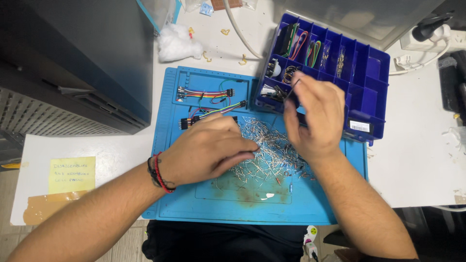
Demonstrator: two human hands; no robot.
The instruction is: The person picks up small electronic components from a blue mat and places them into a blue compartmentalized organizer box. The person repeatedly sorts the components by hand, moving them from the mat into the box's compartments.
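We keep our left hand point(208, 150) flat and loose on the pile of loose wire-leaded parts point(267, 153) on the blue mat point(242, 208), so it stays put while our right hand point(313, 119) pinches one thin lead, best lifted slowly clear. The blue compartment box point(369, 82) just beyond holds coloured jumper wires point(306, 48) and small parts in separate cells.

1. Head-worn camera looks steeply down from above the person's seat; forearms enter from the bottom edge.
2. Close range; blue work mat point(184, 204) fills centre frame; single view.
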